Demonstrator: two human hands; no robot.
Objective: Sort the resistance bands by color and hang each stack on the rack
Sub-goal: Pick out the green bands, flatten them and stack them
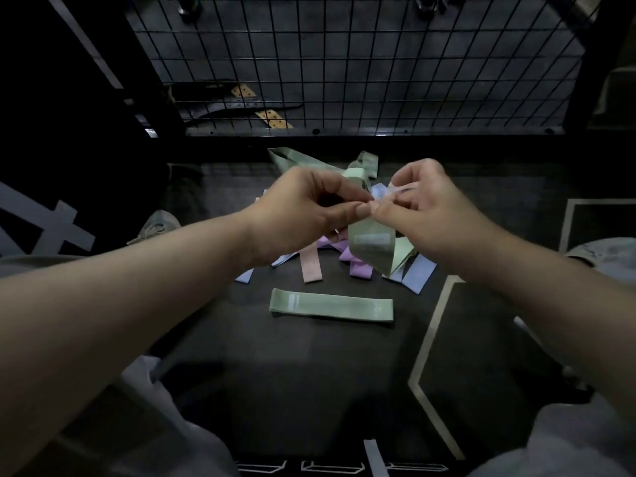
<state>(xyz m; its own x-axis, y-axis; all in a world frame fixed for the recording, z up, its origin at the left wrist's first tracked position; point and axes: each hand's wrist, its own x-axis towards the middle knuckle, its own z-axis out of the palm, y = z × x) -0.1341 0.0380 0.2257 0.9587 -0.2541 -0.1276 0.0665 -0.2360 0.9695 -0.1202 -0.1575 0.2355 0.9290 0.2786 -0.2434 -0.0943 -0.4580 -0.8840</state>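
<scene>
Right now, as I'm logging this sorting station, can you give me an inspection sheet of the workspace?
Surface: dark floor, pale tape lines.
Job's things: green band held up; flat green band alone nearer the person; pile mixing blue, pink, purple and green bands behind it.
Clutter: pale shoe left of the pile.
Grippers: left hand and right hand both pinch the green band.
Cables: nothing seen.
Surroundings: wire grid rack behind the pile, belts beyond it.

Single head-mounted wide-angle view, facing forward and down, close over both forearms, toward the wire rack (344, 63) ahead.
</scene>
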